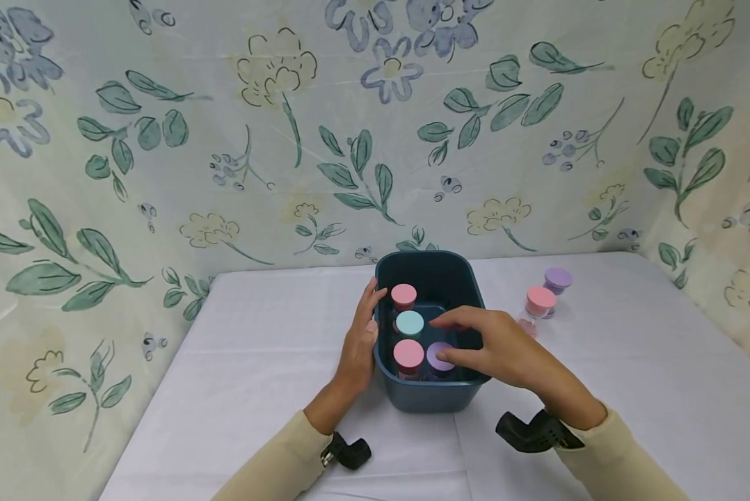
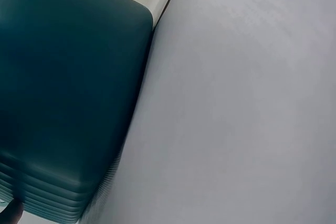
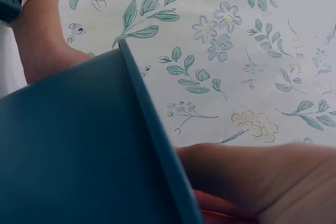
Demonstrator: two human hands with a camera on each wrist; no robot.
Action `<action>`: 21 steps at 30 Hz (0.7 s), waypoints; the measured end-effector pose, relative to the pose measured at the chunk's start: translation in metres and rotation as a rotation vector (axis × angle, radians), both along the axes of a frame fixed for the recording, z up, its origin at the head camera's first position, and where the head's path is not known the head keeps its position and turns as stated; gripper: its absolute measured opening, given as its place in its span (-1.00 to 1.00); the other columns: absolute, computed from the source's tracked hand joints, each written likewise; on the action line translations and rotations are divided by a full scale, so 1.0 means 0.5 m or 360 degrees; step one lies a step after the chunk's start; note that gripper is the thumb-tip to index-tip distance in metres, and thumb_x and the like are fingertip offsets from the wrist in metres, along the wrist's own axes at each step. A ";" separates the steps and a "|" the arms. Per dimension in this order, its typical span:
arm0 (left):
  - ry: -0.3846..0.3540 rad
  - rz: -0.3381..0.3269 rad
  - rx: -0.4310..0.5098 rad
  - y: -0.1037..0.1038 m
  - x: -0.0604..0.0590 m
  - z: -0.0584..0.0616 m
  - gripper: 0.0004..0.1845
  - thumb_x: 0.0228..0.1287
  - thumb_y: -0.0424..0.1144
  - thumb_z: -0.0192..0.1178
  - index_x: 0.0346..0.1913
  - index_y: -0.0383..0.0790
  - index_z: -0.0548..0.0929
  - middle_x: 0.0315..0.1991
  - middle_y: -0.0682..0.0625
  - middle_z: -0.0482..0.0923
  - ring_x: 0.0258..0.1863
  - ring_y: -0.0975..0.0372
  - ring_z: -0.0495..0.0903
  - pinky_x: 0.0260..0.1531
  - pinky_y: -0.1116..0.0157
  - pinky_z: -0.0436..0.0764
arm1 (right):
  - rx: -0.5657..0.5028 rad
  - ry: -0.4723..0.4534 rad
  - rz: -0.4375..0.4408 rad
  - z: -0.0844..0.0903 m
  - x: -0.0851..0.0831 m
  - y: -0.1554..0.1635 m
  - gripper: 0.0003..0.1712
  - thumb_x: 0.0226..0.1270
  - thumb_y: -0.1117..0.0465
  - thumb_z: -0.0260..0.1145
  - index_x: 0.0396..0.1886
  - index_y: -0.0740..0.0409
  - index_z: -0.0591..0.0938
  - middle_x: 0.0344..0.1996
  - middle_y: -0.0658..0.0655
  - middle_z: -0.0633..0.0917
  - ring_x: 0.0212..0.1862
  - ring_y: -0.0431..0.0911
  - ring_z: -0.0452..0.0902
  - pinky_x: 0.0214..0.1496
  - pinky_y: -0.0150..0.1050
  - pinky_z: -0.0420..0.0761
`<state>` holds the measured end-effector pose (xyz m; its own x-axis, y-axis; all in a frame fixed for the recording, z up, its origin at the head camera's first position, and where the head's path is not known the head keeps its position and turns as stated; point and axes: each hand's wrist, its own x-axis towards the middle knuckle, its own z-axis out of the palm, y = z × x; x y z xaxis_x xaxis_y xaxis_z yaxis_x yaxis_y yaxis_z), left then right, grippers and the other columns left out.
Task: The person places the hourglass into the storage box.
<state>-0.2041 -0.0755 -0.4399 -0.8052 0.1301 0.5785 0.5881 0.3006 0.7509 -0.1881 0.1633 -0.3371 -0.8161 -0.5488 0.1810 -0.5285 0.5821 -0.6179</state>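
A dark blue-green bin (image 1: 431, 398) stands on the table with several small lidded jars inside. Along its left side are a jar with a pink lid (image 1: 403, 296), one with a light teal lid (image 1: 409, 323) and a nearer one with a pink lid (image 1: 408, 355). Beside the last is a jar with a purple lid (image 1: 440, 355). My left hand (image 1: 356, 351) rests along the bin's left wall, fingers fairly straight. Over the right rim reaches my right hand (image 1: 497, 344), thumb and forefinger spread apart; its thumb tip overlaps the purple lid in the head view.
Right of the bin, a pink-lidded jar (image 1: 540, 300) and a purple-lidded jar (image 1: 558, 280) stand close together on the white-covered table (image 1: 275, 341). A pinkish piece (image 1: 528, 327) shows beside them, partly behind my right hand. Floral cloth (image 1: 350, 188) hangs behind the table.
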 end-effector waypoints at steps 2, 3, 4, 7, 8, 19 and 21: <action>0.0003 0.0007 -0.0007 0.001 0.001 0.000 -0.44 0.45 -0.17 -0.35 0.48 -0.08 0.16 0.55 0.02 -0.11 0.51 0.12 -0.10 0.35 -0.20 0.02 | -0.0013 0.0009 -0.0016 0.002 0.000 0.004 -0.46 0.11 -0.02 0.47 0.09 0.01 0.64 0.01 -0.04 0.67 0.07 -0.03 0.56 0.09 0.00 0.58; 0.0002 0.0010 -0.0010 0.001 0.002 0.000 -0.44 0.45 -0.17 -0.35 0.48 -0.08 0.16 0.55 0.02 -0.11 0.51 0.12 -0.10 0.34 -0.20 0.02 | -0.0023 0.0014 -0.0022 0.002 0.000 0.007 -0.46 0.11 -0.03 0.47 0.10 0.01 0.64 0.01 -0.04 0.67 0.07 -0.02 0.56 0.09 0.01 0.57; 0.0002 0.0014 -0.0013 0.001 0.003 0.000 -0.44 0.45 -0.18 -0.35 0.48 -0.08 0.16 0.55 0.02 -0.11 0.51 0.12 -0.10 0.34 -0.21 0.02 | -0.0031 0.0024 -0.0031 0.004 0.000 0.010 -0.46 0.11 -0.05 0.46 0.09 0.00 0.64 0.01 -0.03 0.68 0.07 -0.02 0.57 0.08 0.02 0.58; -0.0004 0.0015 -0.0014 0.002 0.005 0.003 -0.43 0.44 -0.19 -0.34 0.49 -0.07 0.15 0.55 0.03 -0.11 0.51 0.12 -0.11 0.34 -0.22 0.01 | -0.0068 0.0050 -0.0065 0.008 -0.001 0.019 -0.48 0.11 -0.05 0.46 0.08 -0.03 0.64 -0.01 -0.01 0.69 0.05 -0.03 0.58 0.09 0.04 0.56; -0.0009 0.0015 -0.0011 0.002 0.006 0.003 -0.43 0.43 -0.20 -0.34 0.49 -0.06 0.15 0.55 0.03 -0.11 0.51 0.12 -0.11 0.33 -0.23 0.01 | -0.0083 0.0055 -0.0072 0.010 -0.002 0.023 -0.49 0.12 -0.04 0.46 0.08 -0.03 0.64 -0.01 0.00 0.69 0.05 -0.04 0.58 0.10 0.06 0.55; -0.0079 0.0029 -0.0016 0.004 0.010 0.005 -0.40 0.37 -0.32 -0.31 0.48 -0.20 0.15 0.55 -0.07 -0.12 0.51 0.06 -0.12 0.33 -0.24 -0.01 | -0.0132 0.0104 -0.0219 0.029 -0.008 0.059 -0.48 0.22 -0.06 0.38 0.12 0.06 0.62 0.05 0.07 0.67 0.13 0.09 0.56 0.11 0.19 0.50; -0.0081 0.0023 -0.0014 0.004 0.009 0.005 -0.41 0.37 -0.32 -0.31 0.48 -0.20 0.15 0.55 -0.08 -0.13 0.51 0.05 -0.13 0.33 -0.24 -0.01 | -0.0143 0.0133 -0.0238 0.031 -0.009 0.066 -0.49 0.23 -0.06 0.37 0.12 0.06 0.62 0.07 0.08 0.66 0.13 0.11 0.55 0.10 0.17 0.52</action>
<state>-0.1996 -0.0734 -0.4376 -0.8354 0.1233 0.5356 0.5447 0.3155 0.7770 -0.1927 0.1962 -0.3218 -0.8676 -0.4009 0.2944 -0.4917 0.6027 -0.6285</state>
